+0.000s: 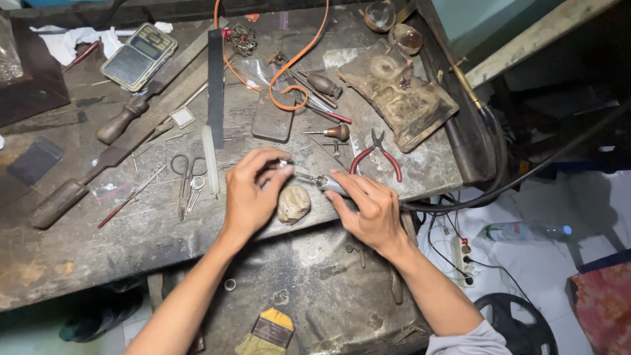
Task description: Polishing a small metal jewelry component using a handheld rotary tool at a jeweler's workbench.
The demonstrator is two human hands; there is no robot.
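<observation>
Lying nearly level, the rotary handpiece (332, 185) in the right hand (369, 212) points left.

bench: scuffed dark wooden workbench (79, 256), pretty grimy
far left corner: pocket scale (139, 56), white rag (66, 41)
left side: two big files (118, 148), scissors (187, 179)
middle: orange cord (289, 66), gravers
right edge: red-handled pliers (376, 158), worn brown block (397, 92)
front edge: tan lump (293, 204)

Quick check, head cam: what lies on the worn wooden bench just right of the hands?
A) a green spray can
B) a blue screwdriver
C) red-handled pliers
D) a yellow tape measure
C: the red-handled pliers lie on the worn wooden bench just beyond the right hand, which grips a metal rotary handpiece; nothing yellow, blue or green sits there.
</observation>
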